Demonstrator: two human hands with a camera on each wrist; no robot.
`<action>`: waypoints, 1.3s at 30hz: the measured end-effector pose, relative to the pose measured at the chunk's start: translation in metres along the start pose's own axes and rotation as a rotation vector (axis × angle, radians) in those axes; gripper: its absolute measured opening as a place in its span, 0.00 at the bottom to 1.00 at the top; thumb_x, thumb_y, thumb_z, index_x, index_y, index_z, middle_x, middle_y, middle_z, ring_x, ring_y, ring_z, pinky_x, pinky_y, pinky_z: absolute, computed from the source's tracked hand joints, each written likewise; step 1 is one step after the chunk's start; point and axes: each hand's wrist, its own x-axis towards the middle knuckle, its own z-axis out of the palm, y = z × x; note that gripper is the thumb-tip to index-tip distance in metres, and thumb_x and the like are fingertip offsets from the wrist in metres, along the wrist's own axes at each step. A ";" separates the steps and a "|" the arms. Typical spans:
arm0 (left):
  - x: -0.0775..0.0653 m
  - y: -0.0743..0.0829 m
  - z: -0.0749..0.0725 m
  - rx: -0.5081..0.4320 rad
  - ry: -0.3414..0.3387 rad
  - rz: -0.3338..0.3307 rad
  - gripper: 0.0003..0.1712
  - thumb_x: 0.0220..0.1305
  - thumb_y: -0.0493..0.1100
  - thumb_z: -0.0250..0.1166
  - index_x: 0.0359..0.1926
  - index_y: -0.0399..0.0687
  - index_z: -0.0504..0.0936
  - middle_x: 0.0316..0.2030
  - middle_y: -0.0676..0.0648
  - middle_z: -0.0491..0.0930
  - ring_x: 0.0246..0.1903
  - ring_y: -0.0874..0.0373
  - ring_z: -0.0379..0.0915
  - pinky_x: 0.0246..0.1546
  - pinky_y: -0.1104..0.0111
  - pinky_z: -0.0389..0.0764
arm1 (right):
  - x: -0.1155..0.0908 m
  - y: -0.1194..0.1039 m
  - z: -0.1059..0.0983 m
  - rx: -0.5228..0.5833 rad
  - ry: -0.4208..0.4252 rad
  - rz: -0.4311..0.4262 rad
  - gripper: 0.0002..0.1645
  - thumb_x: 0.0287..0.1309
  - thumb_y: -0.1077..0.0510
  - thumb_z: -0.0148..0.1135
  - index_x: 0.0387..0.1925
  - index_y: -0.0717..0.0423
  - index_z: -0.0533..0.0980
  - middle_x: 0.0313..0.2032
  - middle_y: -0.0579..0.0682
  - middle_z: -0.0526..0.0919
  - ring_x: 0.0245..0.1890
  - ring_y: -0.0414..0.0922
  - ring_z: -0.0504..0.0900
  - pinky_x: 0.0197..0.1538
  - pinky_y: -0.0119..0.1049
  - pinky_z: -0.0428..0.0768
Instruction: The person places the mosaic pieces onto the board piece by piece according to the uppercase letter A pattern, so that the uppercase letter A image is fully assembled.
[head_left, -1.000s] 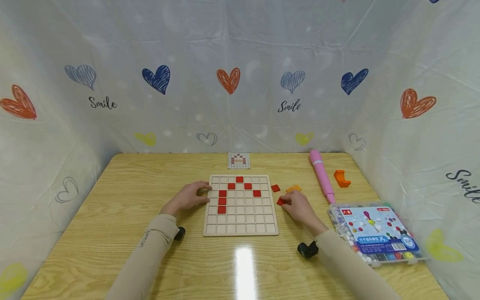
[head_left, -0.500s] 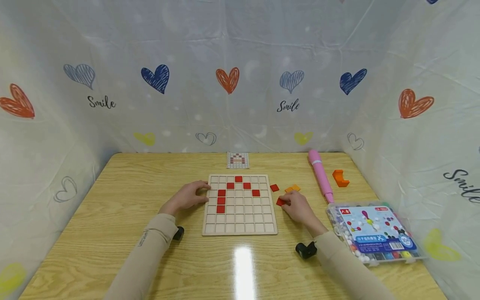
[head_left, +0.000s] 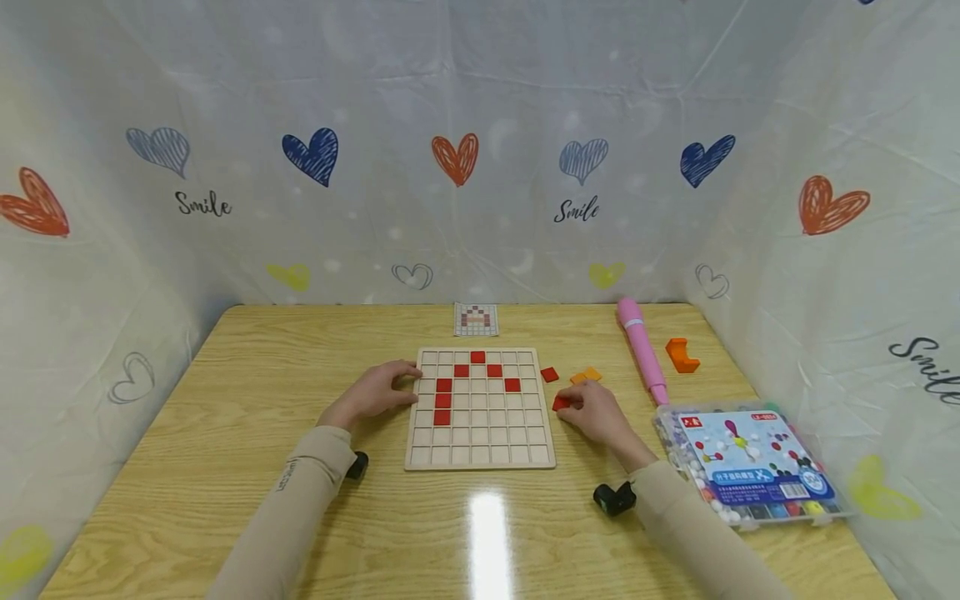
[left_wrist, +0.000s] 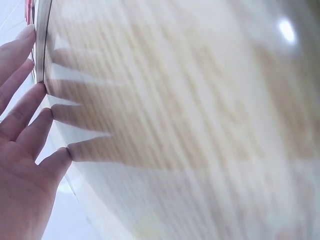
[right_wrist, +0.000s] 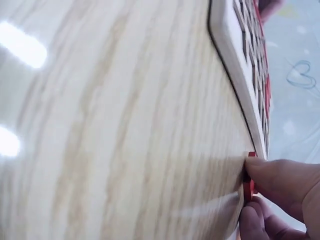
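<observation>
A square wooden board point(head_left: 480, 457) with a grid of shallow cells lies flat on the table, several red square tiles set in it. My left hand point(head_left: 375, 392) touches the board's left edge, fingers spread; the left wrist view shows its fingertips point(left_wrist: 60, 155) by the edge and on the tabletop. Just off the board's right edge, my right hand point(head_left: 596, 414) pinches a red tile point(head_left: 560, 402) between thumb and fingers. In the right wrist view that same red tile point(right_wrist: 249, 189) stands on edge near the tabletop. Another red tile point(head_left: 550, 375) lies loose beyond, beside some orange tiles point(head_left: 586, 376).
A small printed pattern card point(head_left: 476, 320) lies behind the board. To the right are a pink stick-shaped item point(head_left: 642, 352), an orange notched block point(head_left: 682, 355) and a clear box point(head_left: 753, 462) of coloured balls under a printed label.
Slightly more of the red tile shows beyond my right fingertips, and it looks tipped up. My left hand has stayed at the board's edge, and the board has not moved.
</observation>
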 end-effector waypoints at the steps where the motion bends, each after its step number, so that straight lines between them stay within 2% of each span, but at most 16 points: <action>1: 0.000 0.001 0.000 -0.002 0.000 -0.001 0.25 0.63 0.42 0.68 0.59 0.40 0.78 0.67 0.37 0.67 0.69 0.38 0.57 0.70 0.48 0.59 | 0.000 0.000 0.000 0.002 0.001 -0.002 0.16 0.57 0.63 0.68 0.47 0.65 0.82 0.42 0.58 0.83 0.44 0.54 0.78 0.49 0.51 0.78; 7: -0.001 0.002 -0.001 -0.004 -0.004 -0.010 0.24 0.63 0.41 0.68 0.60 0.40 0.78 0.67 0.37 0.66 0.69 0.38 0.56 0.70 0.48 0.58 | 0.004 0.000 0.001 -0.023 0.002 -0.030 0.13 0.57 0.64 0.68 0.44 0.65 0.83 0.39 0.56 0.85 0.40 0.51 0.82 0.46 0.48 0.81; 12: -0.001 0.002 0.000 -0.005 -0.009 -0.010 0.25 0.63 0.42 0.68 0.61 0.40 0.77 0.67 0.37 0.66 0.69 0.38 0.55 0.70 0.48 0.58 | 0.007 -0.004 0.001 -0.069 -0.016 -0.060 0.13 0.57 0.63 0.69 0.44 0.64 0.83 0.38 0.54 0.84 0.39 0.49 0.80 0.45 0.48 0.80; 17: -0.001 0.003 0.000 -0.004 -0.014 -0.002 0.25 0.64 0.42 0.67 0.61 0.40 0.77 0.67 0.37 0.66 0.69 0.38 0.55 0.70 0.48 0.57 | 0.007 -0.011 0.002 -0.055 -0.019 -0.034 0.16 0.58 0.62 0.68 0.48 0.65 0.81 0.43 0.56 0.84 0.42 0.50 0.82 0.46 0.48 0.82; 21: -0.002 0.004 -0.001 -0.003 -0.011 -0.007 0.25 0.64 0.41 0.67 0.61 0.40 0.77 0.67 0.37 0.66 0.69 0.38 0.55 0.70 0.48 0.57 | 0.006 -0.017 0.001 -0.030 -0.008 -0.021 0.17 0.60 0.62 0.67 0.50 0.65 0.81 0.46 0.59 0.83 0.43 0.52 0.82 0.48 0.48 0.82; 28: -0.002 0.006 -0.002 0.003 -0.008 -0.018 0.25 0.63 0.40 0.67 0.60 0.40 0.77 0.67 0.37 0.67 0.69 0.38 0.55 0.70 0.48 0.57 | 0.002 -0.024 0.001 0.037 0.006 -0.040 0.18 0.59 0.62 0.68 0.49 0.67 0.80 0.44 0.59 0.80 0.41 0.50 0.81 0.46 0.45 0.82; 39: -0.001 0.004 -0.002 -0.007 -0.012 -0.016 0.25 0.63 0.40 0.68 0.60 0.39 0.77 0.67 0.36 0.66 0.69 0.38 0.55 0.71 0.48 0.56 | -0.005 -0.040 -0.001 0.129 0.006 -0.054 0.16 0.59 0.62 0.67 0.49 0.62 0.81 0.47 0.58 0.81 0.42 0.51 0.83 0.49 0.47 0.82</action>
